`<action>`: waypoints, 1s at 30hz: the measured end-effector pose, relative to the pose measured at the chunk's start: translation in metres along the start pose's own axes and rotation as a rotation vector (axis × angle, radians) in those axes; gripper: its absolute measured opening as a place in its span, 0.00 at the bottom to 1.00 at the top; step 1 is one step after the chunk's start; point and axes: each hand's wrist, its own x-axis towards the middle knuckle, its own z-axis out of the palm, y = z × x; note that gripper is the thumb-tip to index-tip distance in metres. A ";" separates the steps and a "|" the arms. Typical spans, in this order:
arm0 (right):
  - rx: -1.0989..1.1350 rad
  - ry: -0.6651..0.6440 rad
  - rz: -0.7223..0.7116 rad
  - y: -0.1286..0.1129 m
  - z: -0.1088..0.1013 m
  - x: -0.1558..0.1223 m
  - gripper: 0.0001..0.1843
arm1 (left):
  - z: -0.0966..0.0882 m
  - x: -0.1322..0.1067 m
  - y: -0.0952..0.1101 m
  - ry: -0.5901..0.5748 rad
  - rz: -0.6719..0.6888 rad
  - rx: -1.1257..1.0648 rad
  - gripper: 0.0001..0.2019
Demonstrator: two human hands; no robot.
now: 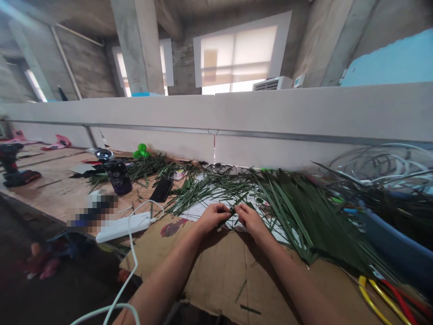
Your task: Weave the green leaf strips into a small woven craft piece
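My left hand [212, 216] and my right hand [249, 219] meet at the middle of the bench, fingers pinched together on a thin green leaf strip [232, 212] held between them. Both hands hover over white paper [203, 210] lying on a brown cardboard sheet [216, 271]. A large pile of long green leaf strips [297, 207] fans out just right of my right hand. More loose strips [192, 189] lie scattered beyond my left hand.
A white power strip [123, 227] with a cable lies to the left, near a black phone [161, 189] and a dark jar [119, 177]. A drill [11, 164] stands far left. Coiled wire [382, 164] and yellow-red handles [385, 293] are on the right. A grey partition wall [270, 122] backs the bench.
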 end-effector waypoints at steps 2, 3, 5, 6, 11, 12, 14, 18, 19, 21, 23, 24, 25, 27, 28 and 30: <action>-0.011 0.006 -0.009 0.001 0.000 0.000 0.25 | 0.000 0.001 -0.002 -0.015 -0.003 0.001 0.12; -0.017 0.010 -0.014 0.001 0.000 0.001 0.25 | 0.000 0.001 -0.002 -0.017 -0.008 -0.001 0.13; -0.029 0.018 -0.022 0.001 0.000 0.000 0.24 | 0.000 0.000 -0.001 -0.007 -0.016 -0.002 0.14; -0.035 0.023 -0.024 0.001 0.000 0.000 0.24 | 0.000 0.000 0.000 -0.003 -0.020 -0.001 0.14; -0.035 0.050 -0.025 -0.001 0.001 -0.002 0.23 | 0.006 -0.002 0.002 -0.005 -0.043 -0.029 0.15; -0.019 0.060 -0.023 -0.001 0.001 -0.002 0.23 | 0.007 -0.002 0.002 -0.005 -0.048 -0.039 0.15; 0.022 0.079 -0.014 -0.002 -0.001 -0.003 0.24 | 0.006 0.000 0.002 0.018 -0.052 -0.056 0.16; 0.151 0.121 0.078 -0.003 -0.007 -0.003 0.28 | -0.003 0.003 0.003 0.091 -0.046 -0.085 0.17; 0.179 0.119 0.100 -0.004 -0.009 -0.003 0.27 | -0.005 0.004 0.003 0.098 -0.047 -0.088 0.18; 0.205 0.097 0.106 -0.005 -0.010 -0.003 0.24 | -0.006 0.003 0.003 0.098 -0.050 -0.092 0.19; 0.222 0.071 0.074 -0.006 -0.008 -0.003 0.21 | -0.003 0.002 0.003 0.087 -0.045 -0.081 0.19; 0.231 0.067 0.060 -0.007 -0.007 -0.003 0.21 | 0.000 0.002 0.003 0.077 -0.044 -0.068 0.20; 0.241 0.065 0.048 -0.007 -0.006 -0.002 0.20 | 0.002 0.001 0.003 0.066 -0.044 -0.050 0.20; 0.258 0.080 0.033 -0.006 -0.004 0.000 0.19 | 0.006 0.000 0.003 0.042 -0.051 -0.025 0.21; 0.266 0.096 0.028 -0.005 -0.004 0.001 0.19 | 0.007 0.000 0.003 0.031 -0.060 -0.027 0.22; 0.283 0.142 0.016 -0.005 -0.006 0.003 0.19 | 0.008 0.000 0.004 0.026 -0.087 -0.051 0.23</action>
